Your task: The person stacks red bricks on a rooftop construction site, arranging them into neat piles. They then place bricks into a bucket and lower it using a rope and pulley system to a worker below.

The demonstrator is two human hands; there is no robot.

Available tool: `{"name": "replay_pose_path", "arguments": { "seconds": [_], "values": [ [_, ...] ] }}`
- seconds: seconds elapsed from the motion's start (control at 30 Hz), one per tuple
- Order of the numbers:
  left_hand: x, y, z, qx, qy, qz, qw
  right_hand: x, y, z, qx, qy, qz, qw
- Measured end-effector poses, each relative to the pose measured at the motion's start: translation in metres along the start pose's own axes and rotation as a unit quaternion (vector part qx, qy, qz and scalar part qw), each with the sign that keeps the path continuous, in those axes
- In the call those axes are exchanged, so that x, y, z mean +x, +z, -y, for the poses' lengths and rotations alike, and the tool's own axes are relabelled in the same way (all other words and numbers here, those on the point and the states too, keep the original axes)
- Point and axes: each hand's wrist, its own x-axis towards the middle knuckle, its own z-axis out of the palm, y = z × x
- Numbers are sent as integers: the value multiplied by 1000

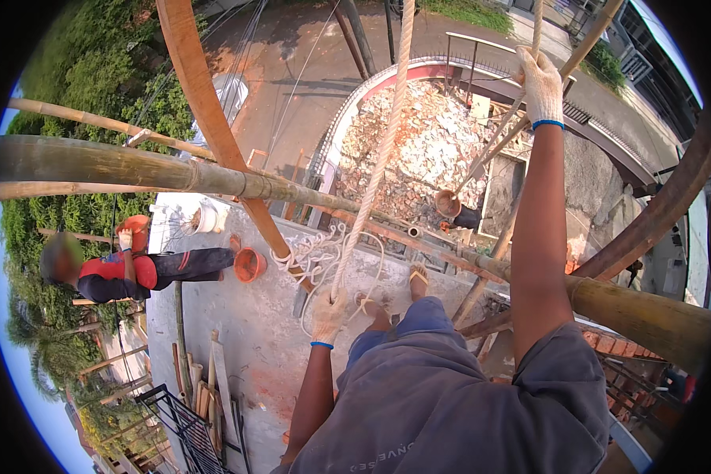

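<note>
My left hand (pixel 327 317), in a knitted work glove with a blue cuff, grips a thick white rope (pixel 385 160) low by my side. The rope runs up past the top edge of the picture. My right hand (pixel 539 80), in a matching glove, is raised high at the upper right and is closed around another length of rope. Below that hand, rope runs down to a bucket (pixel 448 204) hanging over the ground below the ledge. Loose coils of rope (pixel 317 255) lie around the foot of a wooden post (pixel 213 118).
Thick bamboo poles (pixel 225 181) cross in front of me at the concrete slab's edge. A person (pixel 118 272) stands at the left with an orange bucket (pixel 135 232); another orange bucket (pixel 250 265) sits on the slab (pixel 225 320). A metal frame (pixel 183 426) and planks lie lower left. Rubble (pixel 415 142) covers the ground below.
</note>
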Motion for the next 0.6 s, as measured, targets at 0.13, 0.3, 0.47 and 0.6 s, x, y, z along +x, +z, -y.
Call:
{"name": "replay_pose_path", "arguments": {
  "seconds": [0.13, 0.3, 0.47, 0.6],
  "values": [
    [-8, -9, -37, -64, -27, 35, 997, 26, -21, -45, -56, 21, -67, 996],
    [-18, -24, -96, -155, 3, 58, 986, 23, -32, -117, -187, 155, -53, 969],
    [-3, -15, -106, -19, 18, 81, 996, 49, -23, -89, -86, 59, -30, 994],
    [-1, -5, -95, -129, -27, 115, 985, 60, -22, -78, -94, -17, -37, 995]
  ]
}}
